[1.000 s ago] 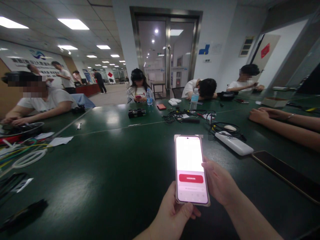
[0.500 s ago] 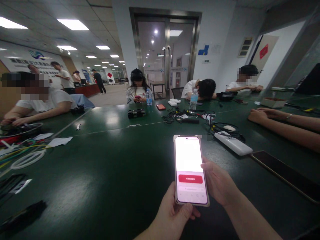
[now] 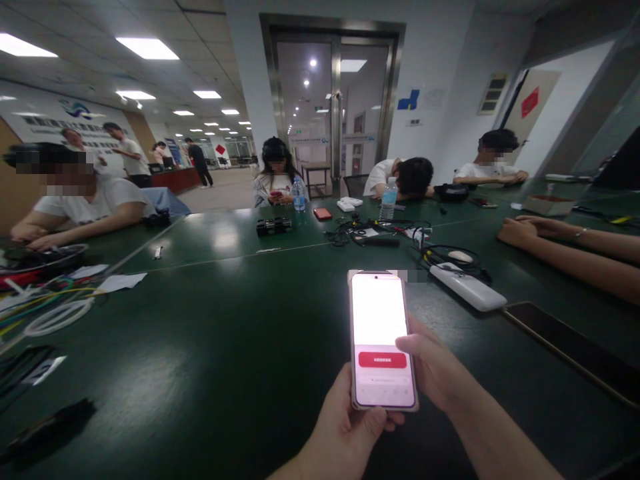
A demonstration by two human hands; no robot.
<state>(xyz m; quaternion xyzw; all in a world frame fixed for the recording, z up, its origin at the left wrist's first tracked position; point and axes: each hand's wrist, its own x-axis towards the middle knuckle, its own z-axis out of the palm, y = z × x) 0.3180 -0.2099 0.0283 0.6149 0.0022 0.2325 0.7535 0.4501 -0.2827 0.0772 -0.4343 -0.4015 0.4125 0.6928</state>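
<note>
A smartphone (image 3: pixel 380 313) in a pale case stands tilted above the green table (image 3: pixel 210 347), its lit screen facing me. The screen is mostly white, with a red button low down. My left hand (image 3: pixel 345 420) is closed around the phone's lower left side, its thumb at the bottom edge. At the right side, my right hand (image 3: pixel 443 370) grips the phone, and its thumb reaches over the screen's edge just above the red button. Most of the fingers are hidden behind the phone.
Right of the phone lie a white power strip (image 3: pixel 467 287) and a dark phone (image 3: pixel 575 347). Tangled cables (image 3: pixel 360 232) and a water bottle (image 3: pixel 389 200) are further back. Wires (image 3: pixel 60 317) cover the left side. Another person's forearms (image 3: pixel 575 250) rest at the right; several people sit around.
My right thumb has moved a little left over the screen, from the phone's edge. The phone stays in both hands, almost unmoved.
</note>
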